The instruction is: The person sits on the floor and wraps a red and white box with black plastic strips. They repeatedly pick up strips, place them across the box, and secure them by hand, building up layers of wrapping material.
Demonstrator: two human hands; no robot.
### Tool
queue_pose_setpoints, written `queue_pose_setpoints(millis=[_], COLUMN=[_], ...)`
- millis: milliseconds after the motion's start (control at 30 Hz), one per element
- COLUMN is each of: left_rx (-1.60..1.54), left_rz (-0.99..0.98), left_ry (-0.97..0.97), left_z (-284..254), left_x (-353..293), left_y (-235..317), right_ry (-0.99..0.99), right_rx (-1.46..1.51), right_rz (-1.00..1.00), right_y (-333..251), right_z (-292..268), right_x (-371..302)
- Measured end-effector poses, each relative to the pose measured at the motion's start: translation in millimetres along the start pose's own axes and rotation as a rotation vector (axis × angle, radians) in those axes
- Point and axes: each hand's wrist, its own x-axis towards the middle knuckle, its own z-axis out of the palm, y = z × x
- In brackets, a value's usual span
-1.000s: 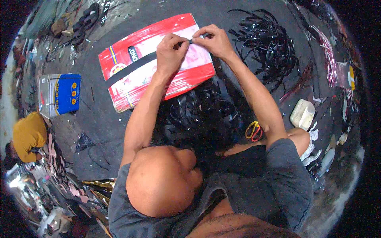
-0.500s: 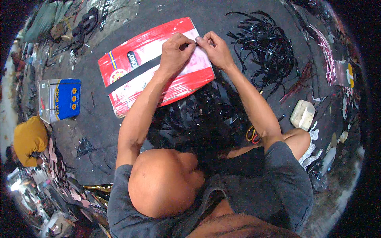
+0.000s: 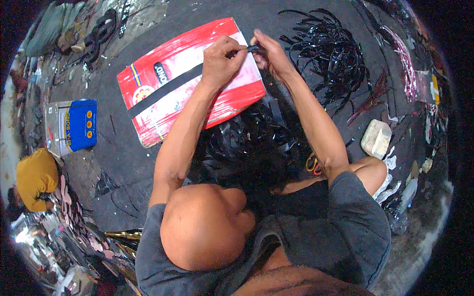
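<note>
A red and white board-like piece [image 3: 192,54] with printed patterns lies tilted in front of me. A black strip [image 3: 170,91] runs diagonally across it and passes under my left hand [image 3: 220,61]. That hand rests near the piece's right end, thumb and forefinger pinching the strip's end. A short dark bit [image 3: 253,48] sticks out just past the fingertips. Beyond the right edge, my right hand [image 3: 272,55] is beside this bit with fingers apart; whether it touches the bit is hard to make out.
Loose black strips heap up at the right [image 3: 328,59], with more [image 3: 247,133] between my arms. A blue and silver tin [image 3: 81,126] stands left. Yellow-handled scissors [image 3: 310,162] lie by my right forearm, near a whitish block [image 3: 376,139]. A person in mustard cloth [image 3: 37,175] sits far left.
My right hand has let go of its pinch at the strip's end and moved slightly right, its fingers spreading. The left hand keeps its pinch. The view has shifted a little.
</note>
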Motion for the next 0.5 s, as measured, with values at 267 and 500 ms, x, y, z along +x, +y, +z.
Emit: queue_pose_setpoints(millis=[267,500], left_rx=[0.016,0.046], left_rz=[0.051,0.024], left_ry=[0.002,0.002], left_z=[-1,-4], left_x=[2,-4], left_y=[-2,-4], right_ry=[0.440,0.513], right_rx=[-1.020,-0.852], right_rz=[-0.370,-0.321], right_y=[-2,61], right_z=[17,-19], right_x=[40,51])
